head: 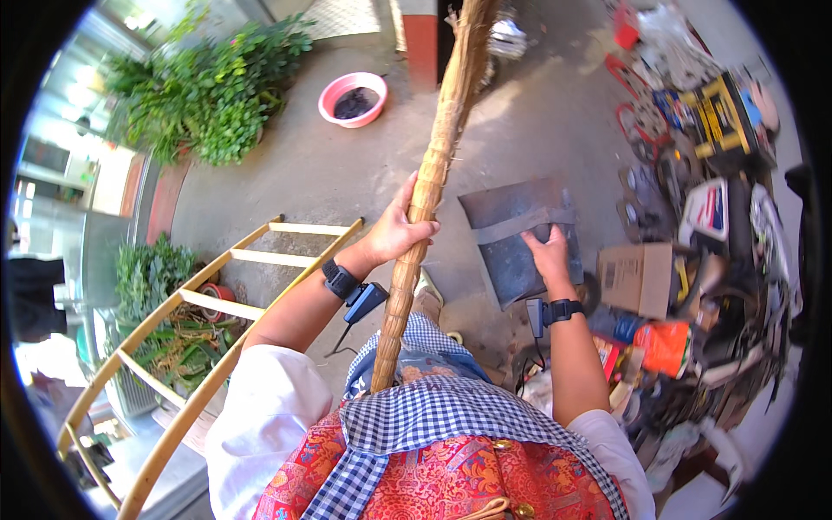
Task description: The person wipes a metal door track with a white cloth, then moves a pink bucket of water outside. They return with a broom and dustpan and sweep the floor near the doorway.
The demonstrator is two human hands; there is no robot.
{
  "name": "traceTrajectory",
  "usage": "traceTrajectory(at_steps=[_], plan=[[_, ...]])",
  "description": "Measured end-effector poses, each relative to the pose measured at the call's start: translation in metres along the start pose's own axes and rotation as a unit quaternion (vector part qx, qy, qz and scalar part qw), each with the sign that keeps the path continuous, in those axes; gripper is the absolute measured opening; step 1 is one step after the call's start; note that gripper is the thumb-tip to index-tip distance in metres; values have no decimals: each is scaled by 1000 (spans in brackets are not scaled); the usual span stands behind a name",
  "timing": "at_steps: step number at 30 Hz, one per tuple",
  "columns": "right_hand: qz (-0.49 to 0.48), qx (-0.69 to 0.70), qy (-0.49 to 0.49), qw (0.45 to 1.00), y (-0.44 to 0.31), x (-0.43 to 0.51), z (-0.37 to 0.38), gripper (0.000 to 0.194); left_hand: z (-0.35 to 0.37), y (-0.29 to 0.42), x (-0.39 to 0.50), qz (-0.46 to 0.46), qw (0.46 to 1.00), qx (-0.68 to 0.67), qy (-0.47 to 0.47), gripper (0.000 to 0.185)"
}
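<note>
My left hand (pixel 392 231) is wrapped around the bound straw handle of a long broom (pixel 444 130). The broom slants from my apron (pixel 422 416) up past the top of the view, so its far end is cut off. To its right, my right hand (pixel 551 259) grips a dark sheet-metal dustpan (pixel 510 260) near the band across it. The fingers of that hand are partly hidden. The dustpan appears above the concrete floor; whether it touches the floor I cannot tell.
A pink basin (pixel 329 97) with dark contents stands ahead, near a red-and-white pillar (pixel 420 49). A yellow ladder (pixel 214 302) leans at left, beside potted plants (pixel 221 97). Along the right wall are a cardboard box (pixel 634 279), a yellow-black toolbox (pixel 718 120) and mixed clutter.
</note>
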State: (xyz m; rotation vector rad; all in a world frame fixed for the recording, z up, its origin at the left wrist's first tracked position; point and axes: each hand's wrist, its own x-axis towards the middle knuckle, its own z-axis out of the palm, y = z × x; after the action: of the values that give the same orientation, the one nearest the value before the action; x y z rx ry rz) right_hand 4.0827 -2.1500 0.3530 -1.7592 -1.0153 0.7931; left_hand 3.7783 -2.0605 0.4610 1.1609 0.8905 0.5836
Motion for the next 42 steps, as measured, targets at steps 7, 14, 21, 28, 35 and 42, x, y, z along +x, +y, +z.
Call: traceTrajectory(at_steps=[7,14,21,28,35,42], plan=[[-33,-84,-170,981,-65,100,148,42,-182,2,46,53,979,-10,199,76],[-147,-68,-267,950,-162,178,280,38,-272,26,50,97,927,-283,224,49],[-184,-56,-416,889,-219,258,409,41,-355,36,52,110,778,-522,331,27],[-265,-164,-486,817,-292,315,558,39,-422,54,43,180,674,-618,362,41],[-338,-107,-586,729,-350,317,722,43,-518,44,1,253,610,-644,385,41],[-370,-113,-641,663,-392,277,951,41,-678,11,-65,265,580,-603,479,36]])
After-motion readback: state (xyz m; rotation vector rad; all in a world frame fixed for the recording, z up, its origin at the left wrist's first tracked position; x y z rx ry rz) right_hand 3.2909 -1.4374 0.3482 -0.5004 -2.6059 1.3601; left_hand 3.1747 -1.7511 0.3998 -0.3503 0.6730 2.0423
